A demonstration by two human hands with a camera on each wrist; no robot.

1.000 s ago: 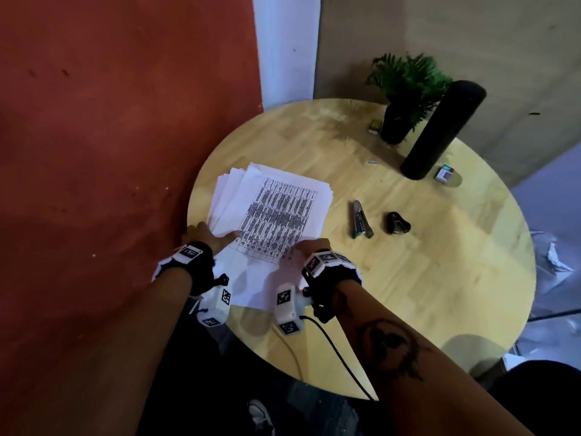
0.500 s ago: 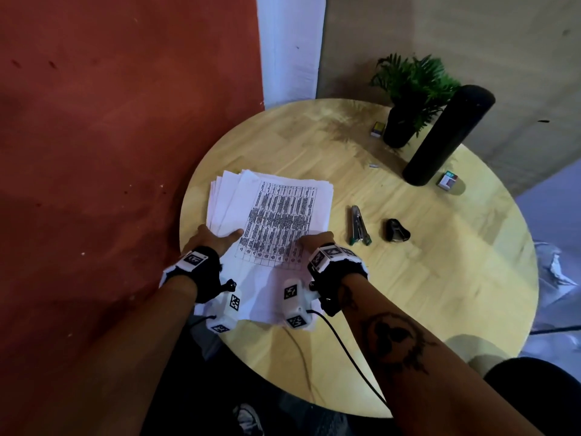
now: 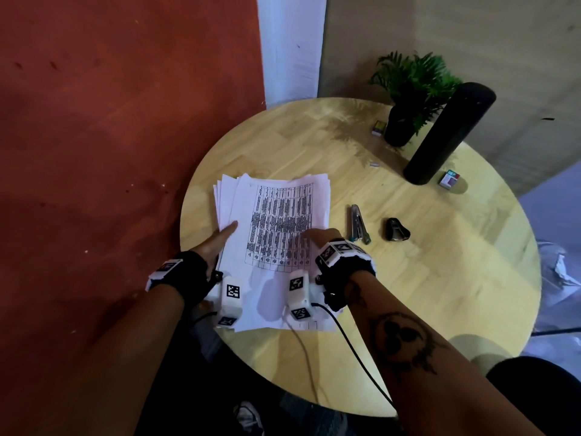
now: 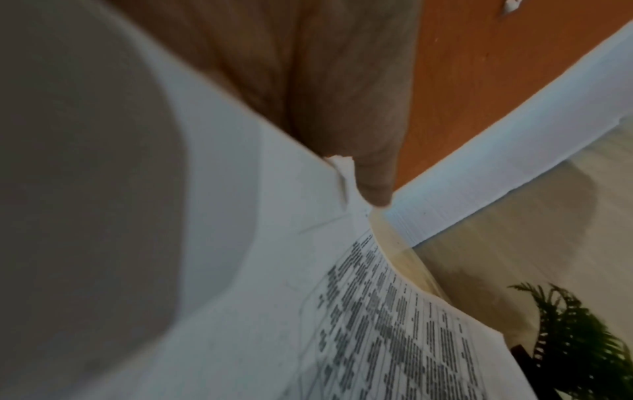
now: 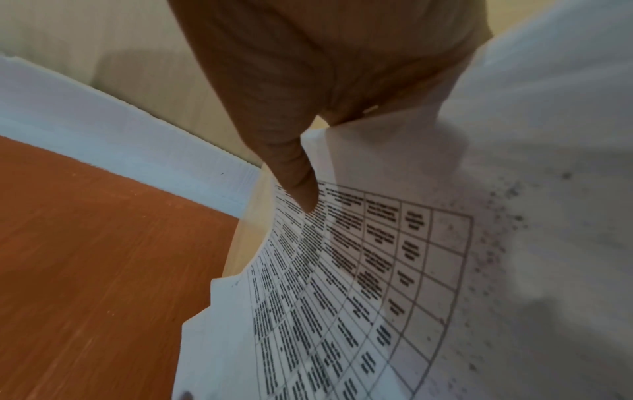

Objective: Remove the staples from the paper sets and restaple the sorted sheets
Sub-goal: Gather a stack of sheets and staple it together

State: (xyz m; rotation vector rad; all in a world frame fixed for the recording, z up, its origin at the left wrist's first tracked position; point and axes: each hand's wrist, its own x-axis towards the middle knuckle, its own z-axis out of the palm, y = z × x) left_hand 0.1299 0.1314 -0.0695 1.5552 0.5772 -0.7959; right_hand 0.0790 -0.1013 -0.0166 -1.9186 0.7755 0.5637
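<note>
Head view: your left hand (image 3: 220,243) and right hand (image 3: 317,237) press flat, fingers straight, on the paper stack (image 3: 276,221) at the worktop's (image 3: 408,294) near-left edge; stapler (image 3: 358,225) and staple remover (image 3: 396,229) lie untouched to its right. Left wrist: fingers (image 4: 359,130) flat on the sheets. Right wrist: fingertip (image 5: 301,186) on the printed table. Sorting looks unfinished, restapling not begun.

fingers (image 4: 373,173) on printed sheets (image 4: 377,338), plant (image 4: 582,338)

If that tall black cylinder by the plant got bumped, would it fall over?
Probably. The black cylinder stands upright, tall and narrow, so it looks tippy. Being round, it would likely roll across the table once down.
</note>
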